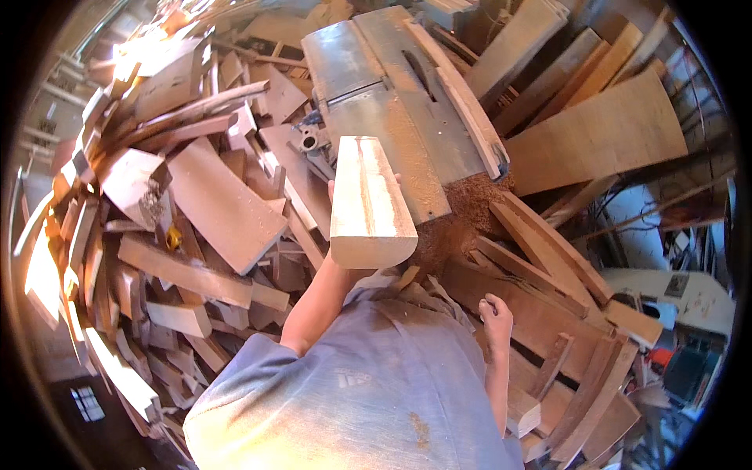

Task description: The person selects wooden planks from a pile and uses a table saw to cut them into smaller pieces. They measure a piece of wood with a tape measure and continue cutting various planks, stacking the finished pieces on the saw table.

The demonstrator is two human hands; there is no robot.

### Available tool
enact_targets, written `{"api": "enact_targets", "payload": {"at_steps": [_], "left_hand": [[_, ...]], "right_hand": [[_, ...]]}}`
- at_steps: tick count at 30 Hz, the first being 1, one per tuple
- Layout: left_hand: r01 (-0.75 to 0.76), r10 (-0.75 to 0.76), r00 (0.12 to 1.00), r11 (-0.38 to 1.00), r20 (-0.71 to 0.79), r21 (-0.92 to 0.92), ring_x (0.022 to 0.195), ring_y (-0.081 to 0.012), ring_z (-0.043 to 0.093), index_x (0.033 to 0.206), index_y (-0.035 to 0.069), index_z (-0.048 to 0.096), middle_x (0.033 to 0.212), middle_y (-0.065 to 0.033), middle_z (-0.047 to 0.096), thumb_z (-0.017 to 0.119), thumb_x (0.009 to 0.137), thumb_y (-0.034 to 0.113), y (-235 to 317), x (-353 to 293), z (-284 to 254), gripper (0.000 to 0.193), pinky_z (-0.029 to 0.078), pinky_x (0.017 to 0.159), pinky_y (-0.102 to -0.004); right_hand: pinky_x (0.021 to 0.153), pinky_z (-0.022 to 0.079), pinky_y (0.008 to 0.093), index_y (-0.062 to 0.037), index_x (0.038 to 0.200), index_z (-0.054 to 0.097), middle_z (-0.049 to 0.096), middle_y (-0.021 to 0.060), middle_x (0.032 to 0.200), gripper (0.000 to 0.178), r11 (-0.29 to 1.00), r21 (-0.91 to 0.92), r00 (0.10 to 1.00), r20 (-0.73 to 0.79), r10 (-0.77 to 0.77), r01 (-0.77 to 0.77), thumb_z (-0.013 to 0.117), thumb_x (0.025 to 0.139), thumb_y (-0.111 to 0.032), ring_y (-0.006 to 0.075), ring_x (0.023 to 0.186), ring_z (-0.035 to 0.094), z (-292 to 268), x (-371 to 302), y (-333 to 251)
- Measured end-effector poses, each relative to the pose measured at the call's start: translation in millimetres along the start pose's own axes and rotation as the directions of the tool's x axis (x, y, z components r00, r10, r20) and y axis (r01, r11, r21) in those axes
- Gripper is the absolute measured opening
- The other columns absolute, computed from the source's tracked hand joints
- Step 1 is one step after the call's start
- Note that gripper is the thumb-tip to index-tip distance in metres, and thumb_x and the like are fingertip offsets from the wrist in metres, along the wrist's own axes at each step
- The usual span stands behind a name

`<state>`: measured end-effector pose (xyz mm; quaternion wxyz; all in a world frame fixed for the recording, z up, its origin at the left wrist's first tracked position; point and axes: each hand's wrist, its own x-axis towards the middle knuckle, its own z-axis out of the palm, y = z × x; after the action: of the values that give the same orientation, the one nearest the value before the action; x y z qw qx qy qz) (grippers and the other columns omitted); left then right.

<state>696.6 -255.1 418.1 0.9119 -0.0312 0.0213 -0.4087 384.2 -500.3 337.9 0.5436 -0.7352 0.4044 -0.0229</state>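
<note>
My left hand (343, 274) holds up a thick wooden block (368, 200) in front of my chest. The block has a flat, pale top with a darker streak along it and a rounded underside at its near end. Most of that hand is hidden beneath the wood; fingertips show at both sides. Lower and to the right, my right hand (495, 315) hangs beside my body with its fingers curled in and nothing visible in them. Just beyond the block lies the metal table of a woodworking machine (462, 145), dusted with sawdust and fitted with a slot.
A wooden fence rail (458, 90) runs along the machine's right side. Reddish sawdust (478, 200) heaps at its near end. Offcuts and boards (223, 204) pile up on the left. Large planks (603, 133) lean at the right, and more boards (548, 270) lie near my right hand.
</note>
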Motion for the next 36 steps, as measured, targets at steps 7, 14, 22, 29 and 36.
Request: {"api": "enact_targets", "payload": {"at_steps": [7,14,22,29,36], "left_hand": [[-0.083,0.114,0.991,0.936,0.072,-0.343,0.148,-0.0411,0.030,0.160,0.014,0.029,0.162,-0.0255,0.024,0.034,0.107,0.055,3,-9,11,0.067,0.039,0.116,-0.0588],[-0.135,0.227,0.932,0.941,0.281,-0.312,0.147,-0.0450,0.029,0.156,0.016,0.036,0.161,-0.0210,0.028,0.040,0.104,0.058,40,35,-33,0.068,0.034,0.120,-0.0576],[-0.471,0.458,0.824,0.881,0.334,-0.045,0.137,-0.0507,0.043,0.140,0.008,0.056,0.144,-0.0240,0.053,0.052,0.100,0.052,51,58,-45,0.060,0.038,0.118,-0.0569],[-0.408,0.389,0.860,0.913,0.330,-0.014,0.133,-0.0444,0.052,0.138,0.010,0.059,0.141,-0.0200,0.058,0.056,0.097,0.052,49,58,-32,0.059,0.046,0.112,-0.0528],[-0.447,0.406,0.857,0.892,0.318,0.067,0.132,-0.0415,0.053,0.138,0.016,0.061,0.141,-0.0165,0.059,0.058,0.096,0.054,52,63,-45,0.056,0.050,0.106,-0.0507]], "right_hand": [[0.092,0.052,0.0320,0.0014,0.121,0.068,0.074,0.0100,0.106,0.037,0.996,-0.070,0.996,0.079,-0.049,0.054,0.070,0.091,-0.020,0.0185,0.098,0.068,9,19,-49],[0.091,0.052,0.0330,0.0027,0.120,0.068,0.073,0.0114,0.105,0.037,0.984,-0.129,0.977,0.190,-0.099,0.125,0.070,0.091,-0.020,0.0182,0.099,0.068,21,29,-57],[0.094,0.051,0.0345,0.0026,0.122,0.068,0.073,0.0154,0.110,0.039,0.978,-0.156,0.966,0.239,-0.096,0.136,0.069,0.092,-0.021,0.0223,0.104,0.069,27,40,-63],[0.095,0.051,0.0346,0.0015,0.124,0.068,0.073,0.0148,0.112,0.039,0.972,-0.160,0.955,0.266,-0.128,0.175,0.070,0.092,-0.021,0.0229,0.104,0.069,30,50,-76],[0.095,0.051,0.0339,0.0030,0.124,0.067,0.073,0.0141,0.112,0.039,0.961,-0.154,0.942,0.282,-0.181,0.231,0.070,0.092,-0.020,0.0217,0.104,0.068,40,54,-93]]}}
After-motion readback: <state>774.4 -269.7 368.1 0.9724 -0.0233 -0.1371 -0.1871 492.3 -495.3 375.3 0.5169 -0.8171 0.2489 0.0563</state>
